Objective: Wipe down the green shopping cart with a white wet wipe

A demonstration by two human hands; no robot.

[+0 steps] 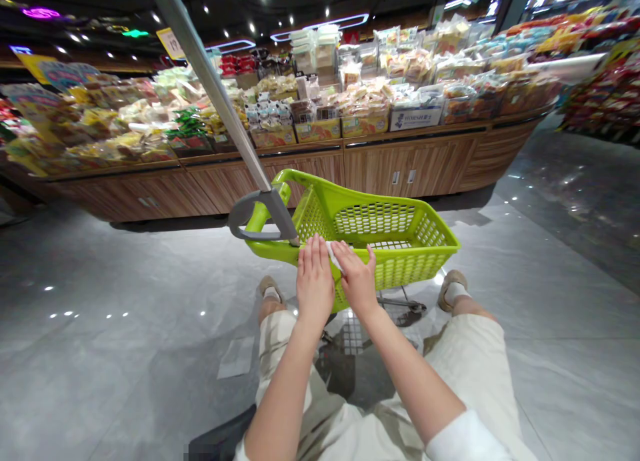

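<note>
A lime-green plastic shopping basket on wheels [400,247] stands on the floor in front of me, with a long grey handle bar [215,87] rising up and to the left. My left hand [314,277] lies flat on the basket's near rim, fingers stretched out. My right hand [357,274] rests beside it on the same rim and presses a small white cloth or wipe [334,254] against the plastic. The two hands nearly touch. The basket looks empty inside.
A long curved wooden display counter [380,167] piled with packaged snacks and bread runs across the back. More shelves of goods [605,94] stand at the right. The floor is glossy grey tile [125,294]. My knees and shoes flank the basket.
</note>
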